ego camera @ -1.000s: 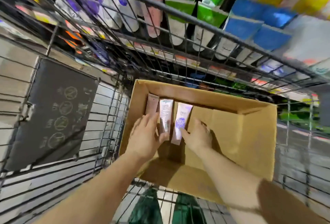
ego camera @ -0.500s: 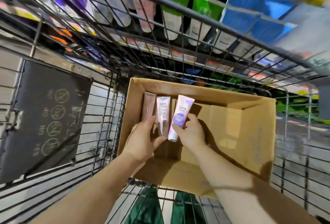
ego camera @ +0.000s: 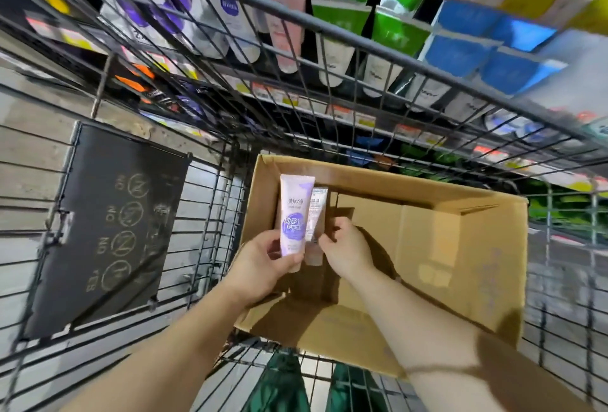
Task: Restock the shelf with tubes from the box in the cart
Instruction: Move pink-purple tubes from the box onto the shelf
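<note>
Second tube (ego camera: 316, 214) half hidden behind purple tube (ego camera: 293, 221); shelf (ego camera: 362, 115) labels blurred.

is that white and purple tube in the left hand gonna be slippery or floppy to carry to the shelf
Probably not floppy: the white and purple plastic tube stands straight above the left hand, gripped only near its cap end. Its surface looks glossy, so it may be a little slippery. It seems light, since a few fingers hold it up.

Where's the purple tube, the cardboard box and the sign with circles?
purple tube (ego camera: 292, 221): head view, printed front.
cardboard box (ego camera: 427, 186): head view, far rim.
sign with circles (ego camera: 108, 230): head view, dark face.
</note>
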Motion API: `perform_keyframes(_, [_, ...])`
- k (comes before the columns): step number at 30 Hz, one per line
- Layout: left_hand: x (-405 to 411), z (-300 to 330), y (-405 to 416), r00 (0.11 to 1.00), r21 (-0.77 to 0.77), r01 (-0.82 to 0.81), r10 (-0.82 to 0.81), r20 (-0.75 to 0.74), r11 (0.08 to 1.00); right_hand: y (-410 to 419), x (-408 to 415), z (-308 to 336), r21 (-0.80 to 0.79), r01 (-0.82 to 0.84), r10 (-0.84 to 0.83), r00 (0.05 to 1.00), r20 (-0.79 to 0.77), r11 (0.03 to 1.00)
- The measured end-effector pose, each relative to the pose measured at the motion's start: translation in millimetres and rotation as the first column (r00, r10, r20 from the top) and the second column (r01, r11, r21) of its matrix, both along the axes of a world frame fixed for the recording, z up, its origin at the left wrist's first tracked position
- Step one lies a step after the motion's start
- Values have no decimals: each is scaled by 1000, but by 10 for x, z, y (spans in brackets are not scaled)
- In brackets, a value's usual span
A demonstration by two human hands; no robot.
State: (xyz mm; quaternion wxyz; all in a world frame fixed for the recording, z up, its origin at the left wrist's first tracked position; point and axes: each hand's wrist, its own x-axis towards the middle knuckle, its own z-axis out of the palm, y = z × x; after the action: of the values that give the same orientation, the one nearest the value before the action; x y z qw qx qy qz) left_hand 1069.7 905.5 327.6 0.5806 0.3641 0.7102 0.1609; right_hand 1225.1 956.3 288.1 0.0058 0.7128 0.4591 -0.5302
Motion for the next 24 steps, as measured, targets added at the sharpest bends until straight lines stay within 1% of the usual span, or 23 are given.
perform_keyframes(2, [-23, 16, -41, 1000, 28, -19, 19, 1, 999, -49, -90, -81, -3, -42, 43, 997, 67, 999])
perform_keyframes(5, [-30, 53, -81, 997, 31, -73, 72, 28, 997, -103, -204, -179, -3, -58, 58, 986, 159, 998])
perform_keyframes(8, [-34, 65, -101, 995, 27, -95, 94, 40, 995, -126, -229, -258, -19, -55, 58, 983, 171, 998])
perform_keyframes(12, [-43, 99, -105, 994, 16, -94, 93, 52, 995, -136, -15, -255, -112, -62, 70, 995, 72, 992])
perform_keyframes(16, [-55, 219, -116, 998, -13, -57, 58, 37, 998, -174, 275, 57, -175, 9, -20, 998, -59, 985])
perform_keyframes(20, [41, 672, -35, 995, -23, -6, 8, 103, 1000, -119, 422, 742, -140, 60, -92, 968, -234, 988])
perform_keyframes(22, [91, 983, 84, 991, 12, 47, -48, 124, 999, -19, 459, 1171, -87, 55, -79, 947, -310, 995])
perform_keyframes(24, [150, 1352, 258, 984, 90, 109, -120, 129, 990, 93, 524, 1608, -27, 59, -65, 926, -373, 998])
